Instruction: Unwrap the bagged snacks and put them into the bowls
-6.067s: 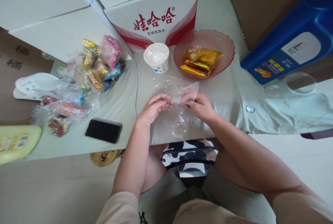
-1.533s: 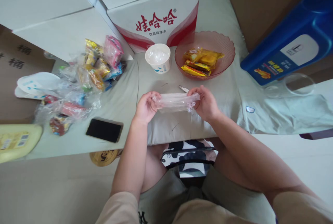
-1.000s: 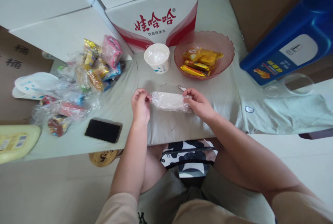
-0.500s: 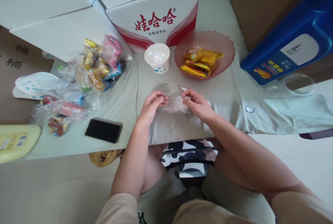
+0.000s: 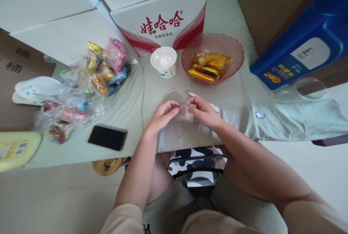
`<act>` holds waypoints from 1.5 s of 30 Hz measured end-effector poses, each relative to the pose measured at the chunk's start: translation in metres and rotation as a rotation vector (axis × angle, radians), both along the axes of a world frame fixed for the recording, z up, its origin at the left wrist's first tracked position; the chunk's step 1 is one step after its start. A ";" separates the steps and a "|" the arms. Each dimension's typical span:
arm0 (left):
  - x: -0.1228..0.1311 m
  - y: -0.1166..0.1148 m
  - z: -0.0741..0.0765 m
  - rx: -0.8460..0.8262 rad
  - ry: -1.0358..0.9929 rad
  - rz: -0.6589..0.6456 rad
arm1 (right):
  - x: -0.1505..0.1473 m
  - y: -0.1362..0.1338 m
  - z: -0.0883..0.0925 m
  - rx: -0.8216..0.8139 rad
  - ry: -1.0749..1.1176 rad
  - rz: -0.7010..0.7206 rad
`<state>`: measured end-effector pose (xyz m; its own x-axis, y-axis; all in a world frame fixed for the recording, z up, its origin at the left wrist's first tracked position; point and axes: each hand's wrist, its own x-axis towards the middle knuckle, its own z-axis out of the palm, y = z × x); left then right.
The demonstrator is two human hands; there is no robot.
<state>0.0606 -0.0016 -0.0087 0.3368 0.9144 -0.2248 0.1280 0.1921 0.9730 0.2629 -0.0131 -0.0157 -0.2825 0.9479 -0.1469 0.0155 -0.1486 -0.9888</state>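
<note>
A crumpled clear plastic bag [image 5: 185, 115] lies between my hands, low over the table's front part. My left hand [image 5: 163, 115] is closed at its left side, thumb and fingertips pinched together at the plastic. From the other side my right hand [image 5: 205, 113] grips the bag between thumb and fingers. The two sets of fingertips are close together, and what the bag contains, if anything, is hard to make out. Just behind my right hand rests a thin white stick-like thing [image 5: 214, 107], partly hidden by the fingers.
Beyond my hands stand a paper cup [image 5: 168, 72] and a pink bowl [image 5: 237, 56] with wrapped snacks [image 5: 209, 60]. A black phone [image 5: 108, 137] and a heap of snack packets [image 5: 99, 78] lie left. A blue bottle [image 5: 301, 42] leans at right; a white carton [image 5: 160, 27] stands behind.
My left hand has moved right, bringing its fingertips close to my right hand's. The bag is more bunched up, and more of the white stick-like thing shows.
</note>
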 end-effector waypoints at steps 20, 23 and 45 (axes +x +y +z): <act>0.003 0.000 -0.003 0.058 0.108 -0.042 | -0.002 -0.002 0.002 0.019 -0.049 0.069; 0.003 0.000 -0.003 0.067 0.124 -0.038 | -0.003 -0.002 0.003 0.026 -0.064 0.076; 0.005 -0.003 -0.012 0.209 0.198 0.010 | -0.002 -0.002 0.003 0.028 -0.062 -0.048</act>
<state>0.0657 -0.0044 -0.0204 0.2954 0.9510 -0.0912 0.3188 -0.0081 0.9478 0.2606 -0.0147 -0.0130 -0.2274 0.9643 -0.1357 0.0705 -0.1227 -0.9899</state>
